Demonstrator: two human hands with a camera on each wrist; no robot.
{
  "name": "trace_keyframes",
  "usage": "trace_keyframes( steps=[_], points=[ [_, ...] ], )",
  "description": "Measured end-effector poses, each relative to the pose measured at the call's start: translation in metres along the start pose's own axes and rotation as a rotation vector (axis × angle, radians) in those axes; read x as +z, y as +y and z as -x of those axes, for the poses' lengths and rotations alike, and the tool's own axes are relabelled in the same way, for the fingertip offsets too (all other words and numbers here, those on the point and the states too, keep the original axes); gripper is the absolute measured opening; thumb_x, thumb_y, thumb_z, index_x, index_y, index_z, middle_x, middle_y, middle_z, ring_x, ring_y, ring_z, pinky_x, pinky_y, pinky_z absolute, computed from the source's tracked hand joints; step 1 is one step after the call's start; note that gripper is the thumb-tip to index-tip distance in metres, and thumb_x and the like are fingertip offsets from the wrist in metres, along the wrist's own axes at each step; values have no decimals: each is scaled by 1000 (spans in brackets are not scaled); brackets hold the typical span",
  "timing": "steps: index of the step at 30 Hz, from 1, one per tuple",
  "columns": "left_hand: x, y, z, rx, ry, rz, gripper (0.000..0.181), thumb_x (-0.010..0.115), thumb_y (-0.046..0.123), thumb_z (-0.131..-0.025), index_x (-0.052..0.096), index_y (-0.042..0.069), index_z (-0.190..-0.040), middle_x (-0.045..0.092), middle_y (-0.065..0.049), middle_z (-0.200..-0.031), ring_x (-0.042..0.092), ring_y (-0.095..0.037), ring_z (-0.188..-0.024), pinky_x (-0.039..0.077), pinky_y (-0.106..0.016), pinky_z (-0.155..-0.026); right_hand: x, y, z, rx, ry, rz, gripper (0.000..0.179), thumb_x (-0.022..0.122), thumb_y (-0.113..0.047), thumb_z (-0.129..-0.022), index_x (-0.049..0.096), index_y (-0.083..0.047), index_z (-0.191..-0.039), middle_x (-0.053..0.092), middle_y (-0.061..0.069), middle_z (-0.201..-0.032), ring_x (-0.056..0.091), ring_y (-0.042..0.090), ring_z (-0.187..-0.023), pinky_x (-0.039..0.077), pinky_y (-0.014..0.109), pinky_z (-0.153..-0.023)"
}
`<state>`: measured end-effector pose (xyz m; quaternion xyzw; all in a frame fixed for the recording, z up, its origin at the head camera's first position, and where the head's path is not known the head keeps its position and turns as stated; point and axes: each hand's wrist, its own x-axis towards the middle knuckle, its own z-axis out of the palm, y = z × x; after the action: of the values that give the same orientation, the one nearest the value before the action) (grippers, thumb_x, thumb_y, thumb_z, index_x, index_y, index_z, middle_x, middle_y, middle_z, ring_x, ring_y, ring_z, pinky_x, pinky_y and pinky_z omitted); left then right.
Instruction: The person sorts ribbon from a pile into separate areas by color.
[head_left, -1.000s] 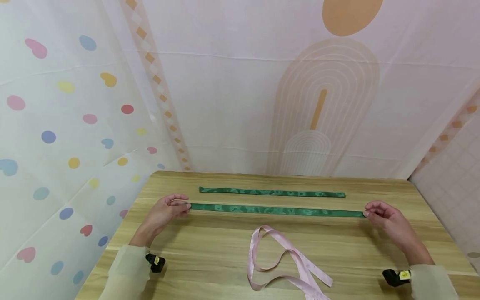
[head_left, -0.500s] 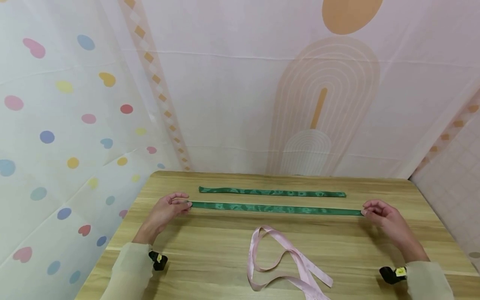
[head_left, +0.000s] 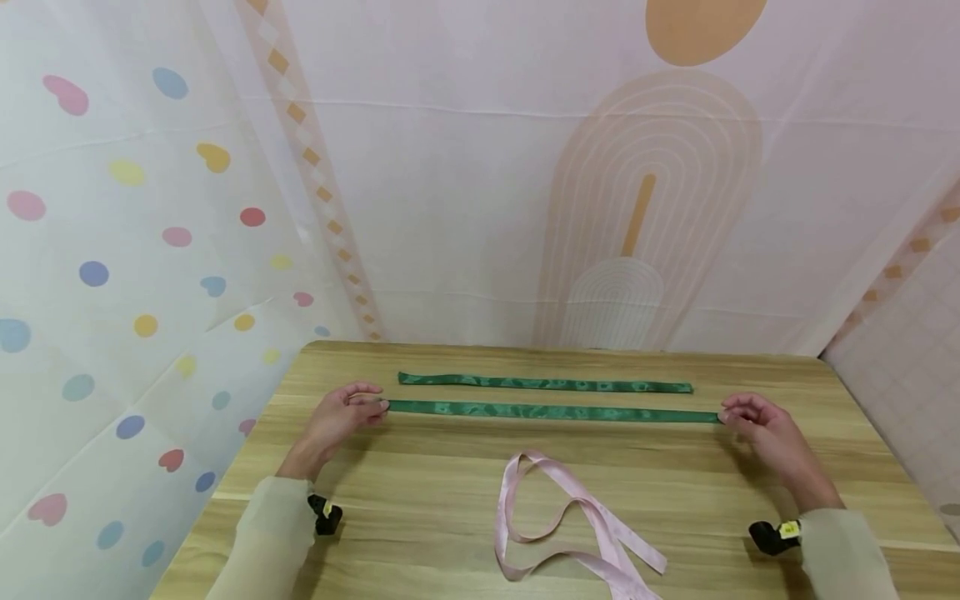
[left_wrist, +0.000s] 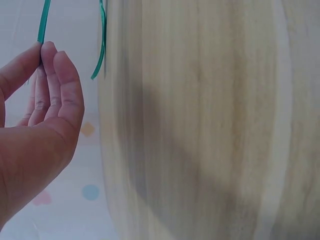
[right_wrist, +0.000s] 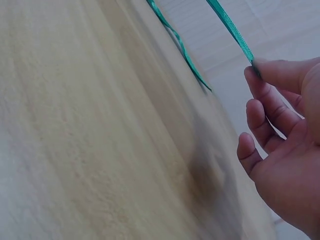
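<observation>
A shiny green ribbon (head_left: 555, 412) is stretched straight between the two hands. The left hand (head_left: 337, 418) pinches its left end between thumb and fingertips, and the right hand (head_left: 768, 433) pinches its right end the same way. Both wrist views show the pinched ends, with the ribbon (left_wrist: 43, 22) rising from the left fingertips and the ribbon (right_wrist: 231, 27) from the right ones. Just beyond it, a second green ribbon (head_left: 543, 383) lies straight along the far part of the table. Nearer the person lies a loosely looped pink ribbon (head_left: 558, 475).
The wood-grain table (head_left: 420, 500) ends at a back edge close behind the far green ribbon. Behind stands a pale patterned cloth wall (head_left: 450, 208), with a dotted panel (head_left: 180, 283) on the left. Small black devices (head_left: 325, 515) are strapped at both wrists.
Both hands have moved slightly inward and a little away from the person, taking the held green ribbon closer to the other green one. The pink ribbon has stayed put.
</observation>
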<state>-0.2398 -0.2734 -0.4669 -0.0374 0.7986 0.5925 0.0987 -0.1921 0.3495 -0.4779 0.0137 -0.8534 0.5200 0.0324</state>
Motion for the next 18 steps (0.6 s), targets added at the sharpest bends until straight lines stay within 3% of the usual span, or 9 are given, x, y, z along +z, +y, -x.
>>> trace_keyframes(
  steps=[11,18],
  points=[
    [3,-5,-8,-2,12,-3,47,66,17,-96,47,-4,-134,73,-4,-102,70,-22,-94,51,-39,-93,6,4,-7,23,28,3,32,54,-20,-103,52,7,-119,62,-23,-90,58,1,-84,47,20,-71],
    [5,-7,-13,-6,14,39,48,65,14,-97,45,-5,-136,71,3,-95,69,-16,-88,54,-31,-84,10,4,-9,49,45,-7,30,55,-21,-103,53,5,-118,62,-23,-88,56,0,-83,45,22,-69]
  ],
)
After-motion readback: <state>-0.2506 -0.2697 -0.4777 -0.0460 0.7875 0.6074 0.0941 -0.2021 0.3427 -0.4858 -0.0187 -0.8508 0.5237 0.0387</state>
